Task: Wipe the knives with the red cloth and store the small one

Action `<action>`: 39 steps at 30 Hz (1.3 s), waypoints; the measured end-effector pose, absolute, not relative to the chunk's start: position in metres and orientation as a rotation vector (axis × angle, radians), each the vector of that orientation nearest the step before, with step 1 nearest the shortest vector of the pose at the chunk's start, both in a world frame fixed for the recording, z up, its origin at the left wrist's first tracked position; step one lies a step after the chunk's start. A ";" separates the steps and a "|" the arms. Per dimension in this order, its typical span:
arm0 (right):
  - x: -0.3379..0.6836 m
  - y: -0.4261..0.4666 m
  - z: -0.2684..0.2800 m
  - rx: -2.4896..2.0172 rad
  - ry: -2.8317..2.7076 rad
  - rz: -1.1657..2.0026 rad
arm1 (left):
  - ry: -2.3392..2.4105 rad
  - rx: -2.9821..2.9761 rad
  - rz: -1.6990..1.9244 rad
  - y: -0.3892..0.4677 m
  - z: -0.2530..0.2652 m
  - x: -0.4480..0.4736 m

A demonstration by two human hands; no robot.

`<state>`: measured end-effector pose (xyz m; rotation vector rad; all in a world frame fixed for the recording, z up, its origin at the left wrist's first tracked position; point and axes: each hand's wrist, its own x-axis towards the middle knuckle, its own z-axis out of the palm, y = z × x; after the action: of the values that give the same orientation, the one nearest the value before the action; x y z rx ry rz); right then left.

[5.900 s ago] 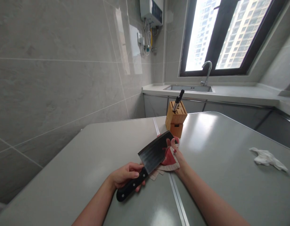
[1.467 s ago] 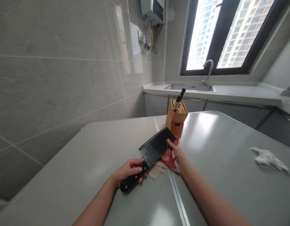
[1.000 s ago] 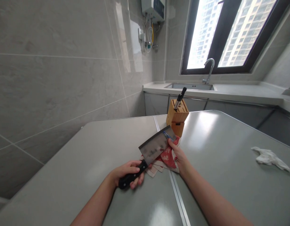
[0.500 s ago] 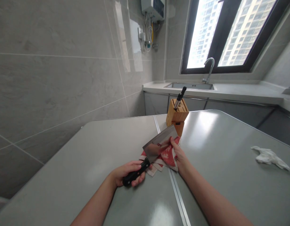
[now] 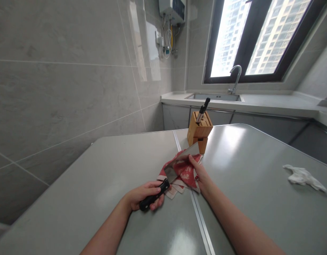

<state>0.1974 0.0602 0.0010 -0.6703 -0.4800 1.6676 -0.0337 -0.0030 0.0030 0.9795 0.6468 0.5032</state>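
Note:
My left hand (image 5: 146,196) is wrapped round the black handle of a cleaver (image 5: 174,169), just above the table. Its broad blade slants up and to the right, turned partly edge-on to me. A red cloth with white patterning (image 5: 188,175) lies behind and below the blade, its pale edges fanned out near the handle. My right hand (image 5: 201,173) grips the right side of that cloth. The right thumb rests over the cloth by the blade's far end, while the other fingers are mostly hidden beneath the folds.
A wooden knife block (image 5: 197,131) with a black-handled tool (image 5: 203,110) in it stands just beyond the blade. To the right lies a crumpled white tissue (image 5: 304,178). A metal strip (image 5: 202,221) crosses the grey table (image 5: 99,198). A sink (image 5: 216,97) is in the counter behind.
The cleaver's blade has rolled, so its face looks narrower and more of the red cloth shows behind it. Both hands have shifted only slightly.

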 end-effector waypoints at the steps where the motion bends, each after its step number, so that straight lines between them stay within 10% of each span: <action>1: 0.198 0.061 0.000 -0.669 -0.482 1.673 | 0.649 0.981 0.505 -0.003 0.003 -0.034; 39: 0.200 0.052 0.003 -0.449 -0.495 1.916 | 0.646 1.008 0.568 -0.004 0.003 -0.030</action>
<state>0.2002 0.0515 0.0030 -0.4493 -0.4952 1.9163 -0.0297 -0.0044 0.0034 1.0079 0.6462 0.5682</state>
